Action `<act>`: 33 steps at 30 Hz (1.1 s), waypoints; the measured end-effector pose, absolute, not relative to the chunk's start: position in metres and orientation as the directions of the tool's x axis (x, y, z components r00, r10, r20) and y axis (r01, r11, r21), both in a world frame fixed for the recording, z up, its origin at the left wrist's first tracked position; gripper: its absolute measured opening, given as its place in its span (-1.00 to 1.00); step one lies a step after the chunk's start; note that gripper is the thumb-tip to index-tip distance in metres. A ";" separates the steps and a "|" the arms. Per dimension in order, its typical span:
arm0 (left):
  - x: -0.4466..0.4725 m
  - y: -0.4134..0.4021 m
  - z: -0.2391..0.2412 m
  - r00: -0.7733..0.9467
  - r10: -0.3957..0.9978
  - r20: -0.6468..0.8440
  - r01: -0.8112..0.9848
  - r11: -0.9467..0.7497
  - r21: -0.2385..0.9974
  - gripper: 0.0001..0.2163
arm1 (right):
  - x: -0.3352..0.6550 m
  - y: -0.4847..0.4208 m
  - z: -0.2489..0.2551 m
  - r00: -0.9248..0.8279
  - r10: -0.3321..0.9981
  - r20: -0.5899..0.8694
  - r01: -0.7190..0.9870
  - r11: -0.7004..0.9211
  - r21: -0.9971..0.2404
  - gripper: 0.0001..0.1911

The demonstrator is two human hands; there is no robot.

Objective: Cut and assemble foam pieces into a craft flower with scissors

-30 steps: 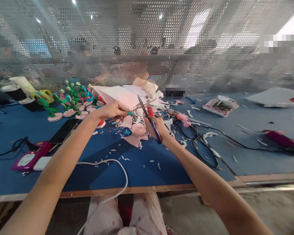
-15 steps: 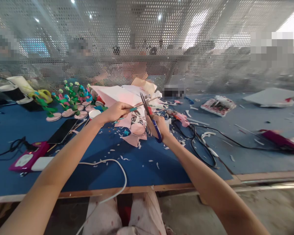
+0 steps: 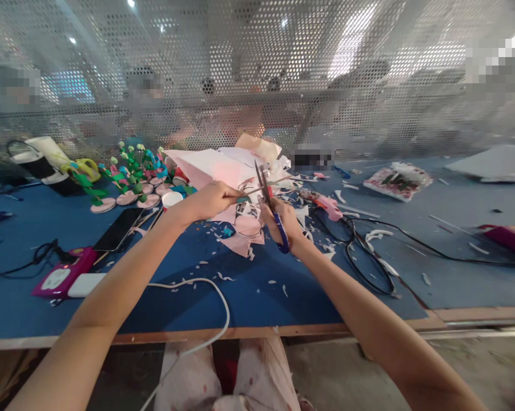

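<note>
My left hand [image 3: 212, 201] is closed, pinching a thin wooden stick [image 3: 281, 180] that points to the right. A small teal piece [image 3: 242, 200] shows at its fingertips. My right hand [image 3: 288, 221] is wrapped round a pair of scissors with blue handles [image 3: 282, 235]. The scissor blades point up and away, slightly apart, and cross the stick in the view; whether they touch it I cannot tell. Beneath both hands lie pink paper scraps [image 3: 242, 244] and a round pink disc [image 3: 248, 225]. A large pale pink sheet [image 3: 210, 165] rests just behind.
Paper flowers on round pink bases [image 3: 127, 198] stand at the left, near a black phone [image 3: 118, 229] and a purple power strip [image 3: 64, 273]. A white cup [image 3: 172, 199] is beside my left wrist. Right of my hands lie a pink glue gun [image 3: 329, 207], its black cord and a plastic packet [image 3: 398, 181].
The whole view has shifted slightly, so things sit a little further right. The scissor blades look closer together, and the teal piece at my left fingertips shows less.
</note>
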State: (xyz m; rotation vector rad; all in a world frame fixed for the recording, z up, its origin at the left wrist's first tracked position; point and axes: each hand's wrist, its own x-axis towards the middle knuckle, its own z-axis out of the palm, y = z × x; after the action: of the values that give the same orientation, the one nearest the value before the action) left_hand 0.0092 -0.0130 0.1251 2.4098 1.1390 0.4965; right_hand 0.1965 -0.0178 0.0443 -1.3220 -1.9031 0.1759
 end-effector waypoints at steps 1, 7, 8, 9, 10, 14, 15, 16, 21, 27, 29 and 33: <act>0.009 -0.013 0.125 0.601 0.787 0.141 0.631 -0.575 0.520 -0.69 | 0.197 -0.018 0.044 -0.144 0.839 0.525 0.723 0.452 -0.522 -0.67; 0.008 -0.015 0.127 0.569 0.809 0.150 0.659 -0.557 0.505 -0.67 | 0.196 -0.017 0.045 -0.146 0.852 0.503 0.749 0.427 -0.506 -0.63; 0.008 -0.015 0.128 0.561 0.814 0.152 0.665 -0.552 0.503 -0.67 | 0.195 -0.017 0.046 -0.138 0.859 0.493 0.755 0.413 -0.510 -0.62; 0.007 -0.016 0.129 0.558 0.815 0.156 0.666 -0.552 0.501 -0.67 | 0.195 -0.017 0.046 -0.133 0.867 0.481 0.757 0.402 -0.515 -0.62; 0.007 -0.017 0.130 0.559 0.813 0.161 0.664 -0.556 0.500 -0.67 | 0.195 -0.017 0.046 -0.129 0.873 0.471 0.759 0.392 -0.519 -0.61; 0.005 -0.015 0.131 0.582 0.795 0.173 0.651 -0.583 0.486 -0.71 | 0.194 -0.017 0.045 -0.132 0.880 0.457 0.751 0.390 -0.534 -0.58; 0.004 -0.014 0.131 0.585 0.792 0.173 0.652 -0.587 0.480 -0.71 | 0.194 -0.016 0.045 -0.138 0.877 0.461 0.749 0.397 -0.531 -0.57; 0.004 -0.014 0.130 0.589 0.790 0.169 0.654 -0.589 0.474 -0.71 | 0.194 -0.016 0.044 -0.144 0.873 0.466 0.748 0.404 -0.526 -0.57; 0.007 -0.015 0.130 0.604 0.794 0.075 0.685 -0.565 0.461 -0.68 | 0.193 -0.012 0.039 -0.144 0.828 0.542 0.732 0.458 -0.505 -0.63; 0.007 -0.015 0.134 0.579 0.804 0.136 0.685 -0.570 0.455 -0.69 | 0.196 -0.015 0.043 -0.151 0.868 0.473 0.700 0.432 -0.569 -0.56; 0.005 -0.014 0.135 0.569 0.809 0.144 0.694 -0.568 0.442 -0.70 | 0.196 -0.017 0.046 -0.160 0.877 0.453 0.687 0.429 -0.586 -0.54; 0.003 -0.013 0.134 0.574 0.803 0.163 0.684 -0.579 0.444 -0.70 | 0.194 -0.019 0.047 -0.154 0.882 0.445 0.697 0.416 -0.584 -0.54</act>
State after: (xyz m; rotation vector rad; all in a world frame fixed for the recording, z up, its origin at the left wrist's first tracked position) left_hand 0.0031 -0.0128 0.1336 2.4759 1.2132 0.5006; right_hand 0.1944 -0.0191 0.0474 -1.3434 -1.9138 0.3091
